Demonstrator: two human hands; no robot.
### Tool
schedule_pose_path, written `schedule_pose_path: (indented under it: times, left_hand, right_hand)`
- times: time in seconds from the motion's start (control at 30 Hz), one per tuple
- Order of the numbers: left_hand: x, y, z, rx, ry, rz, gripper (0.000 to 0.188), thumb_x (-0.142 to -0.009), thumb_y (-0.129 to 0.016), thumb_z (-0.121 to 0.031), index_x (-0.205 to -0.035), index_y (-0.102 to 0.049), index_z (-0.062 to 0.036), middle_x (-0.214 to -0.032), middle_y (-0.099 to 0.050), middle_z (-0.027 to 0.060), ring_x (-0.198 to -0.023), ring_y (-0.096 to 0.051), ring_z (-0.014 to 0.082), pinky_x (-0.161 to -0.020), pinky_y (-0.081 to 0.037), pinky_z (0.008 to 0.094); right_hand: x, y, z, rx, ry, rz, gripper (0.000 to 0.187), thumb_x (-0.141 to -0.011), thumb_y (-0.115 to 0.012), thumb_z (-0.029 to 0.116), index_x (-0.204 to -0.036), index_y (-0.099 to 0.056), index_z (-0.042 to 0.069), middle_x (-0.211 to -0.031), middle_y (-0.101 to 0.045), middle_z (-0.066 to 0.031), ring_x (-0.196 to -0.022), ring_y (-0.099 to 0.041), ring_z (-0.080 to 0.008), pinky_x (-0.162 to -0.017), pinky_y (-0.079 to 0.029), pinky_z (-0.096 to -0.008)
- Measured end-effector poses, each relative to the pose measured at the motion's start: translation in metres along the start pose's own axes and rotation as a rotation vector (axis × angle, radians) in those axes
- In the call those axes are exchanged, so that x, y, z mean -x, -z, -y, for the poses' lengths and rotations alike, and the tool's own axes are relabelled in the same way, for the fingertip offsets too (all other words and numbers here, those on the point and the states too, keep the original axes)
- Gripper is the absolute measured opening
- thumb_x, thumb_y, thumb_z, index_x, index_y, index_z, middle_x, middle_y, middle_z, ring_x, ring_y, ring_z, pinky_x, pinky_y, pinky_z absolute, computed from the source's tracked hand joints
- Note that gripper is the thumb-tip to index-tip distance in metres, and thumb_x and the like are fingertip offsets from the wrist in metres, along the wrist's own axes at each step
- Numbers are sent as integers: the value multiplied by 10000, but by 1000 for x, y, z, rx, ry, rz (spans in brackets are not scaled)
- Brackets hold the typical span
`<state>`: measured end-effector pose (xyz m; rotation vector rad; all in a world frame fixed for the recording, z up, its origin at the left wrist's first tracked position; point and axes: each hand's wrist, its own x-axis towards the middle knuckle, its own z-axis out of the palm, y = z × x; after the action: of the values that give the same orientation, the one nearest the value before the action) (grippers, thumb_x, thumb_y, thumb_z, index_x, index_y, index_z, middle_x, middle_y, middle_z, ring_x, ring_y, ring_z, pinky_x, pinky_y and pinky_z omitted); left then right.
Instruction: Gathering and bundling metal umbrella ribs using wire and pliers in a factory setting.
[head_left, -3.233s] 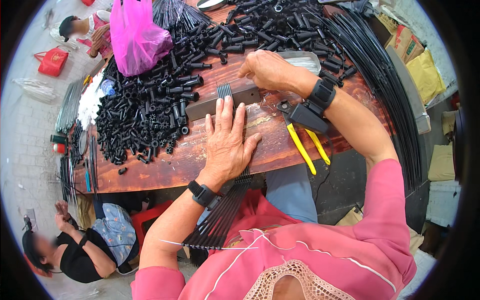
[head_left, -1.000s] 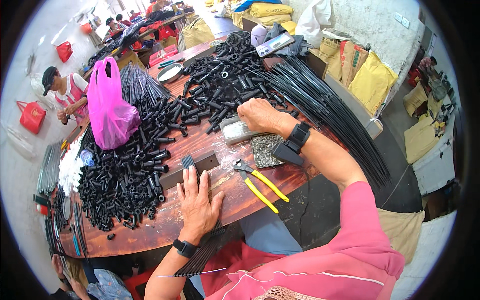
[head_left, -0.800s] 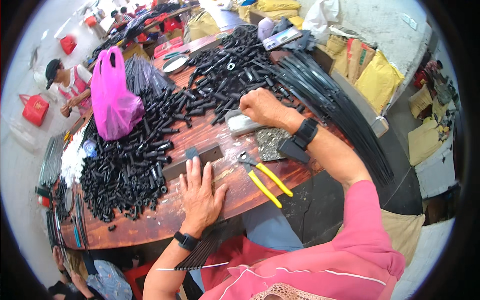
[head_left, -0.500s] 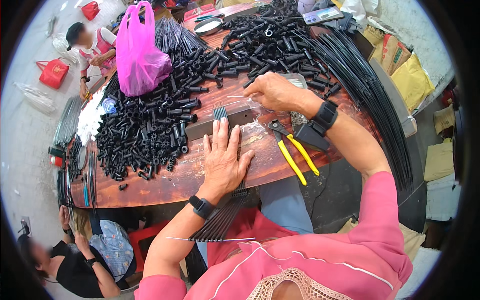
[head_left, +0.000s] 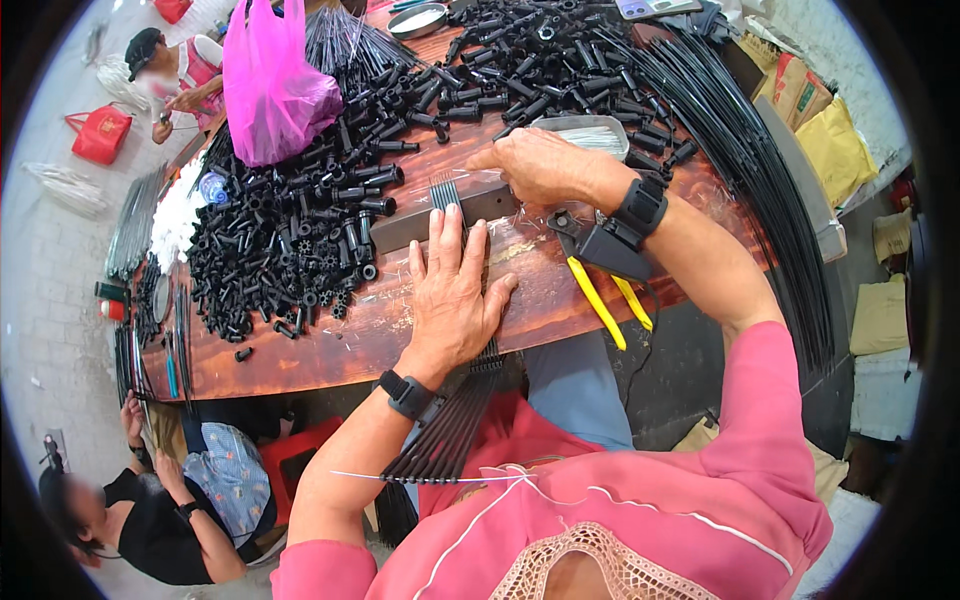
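Observation:
My left hand [head_left: 450,295] lies flat with fingers stretched, pressing on a row of thin black rods [head_left: 445,425]. The rods run under the palm toward my lap, where a thin pale wire [head_left: 350,474] crosses their fanned ends. Their bare tips rest over a grey metal bar [head_left: 397,234] just beyond my fingertips. Above the bar's right end, my right hand [head_left: 545,168] is closed in a pinch to the right of the tips; whatever is between its fingers is too small to make out. Yellow-handled pliers [head_left: 597,305] lie below my right wrist, partly covered by the wrist device.
Black plastic tubular parts [head_left: 290,240] heap across the wooden table [head_left: 270,372], with a pink plastic bag [head_left: 275,90] on them. A tray of thin pale pins [head_left: 595,136] stands behind my right hand. Long black rods [head_left: 745,165] line the right edge. Two people work at left.
My right hand has shifted slightly right and up from the rod tips, and the thin wire seen at its fingers no longer shows clearly. My left hand stays flat on the rods.

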<state>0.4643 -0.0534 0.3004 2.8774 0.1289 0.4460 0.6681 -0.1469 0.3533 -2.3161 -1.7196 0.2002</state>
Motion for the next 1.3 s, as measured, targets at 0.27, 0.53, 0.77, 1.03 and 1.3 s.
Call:
schedule_pose_path:
  times: [0.27,0.53,0.77,1.03,1.3]
  left_hand:
    - [-1,0,0,-4,-2,-1,676,-862,-626,-368,-1420,-384,-73,-1525,-222,224,-1429,-175,384,-1128,-163,549]
    - [0,-1,1,-5,-1,-3,671,-864,-624,-369,-1417,-389,-70,-1520,-230,231,-1429,-178,385,-1128,-164,549]
    - [0,-1,0,-9,5,0,669,-869,-620,-379,-1415,-392,-68,-1519,-231,234,-1428,-179,386,-1128,-161,549]
    - [0,-2,0,-9,3,3,669,-869,-619,-382,-1414,-392,-68,-1523,-222,232,-1430,-173,386,-1129,-159,547]
    - [-2,-1,4,3,1,-13,667,-858,-631,-379,-1400,-410,-59,-1519,-235,232,-1426,-186,390,-1126,-167,549]
  right_hand:
    - [-2,-3,-2,-8,34,-53,543,-729,-601,-21,-1258,-593,102,-889,-662,-239,-847,-648,-390,-743,-515,-456]
    - [-2,5,1,6,17,-10,529,-754,-569,-9,-1264,-598,129,-888,-664,-249,-836,-653,-385,-749,-520,-445]
    - [-1,4,-2,-5,9,-20,508,-774,-540,-7,-1258,-605,130,-897,-661,-256,-842,-651,-389,-753,-518,-446]
    - [-2,4,-2,-27,-3,-19,513,-773,-532,-14,-1260,-604,129,-897,-659,-258,-841,-646,-397,-750,-514,-452]
    - [-11,-3,-8,-38,58,-72,518,-762,-517,-17,-1245,-620,137,-879,-657,-262,-822,-645,-403,-734,-513,-456]
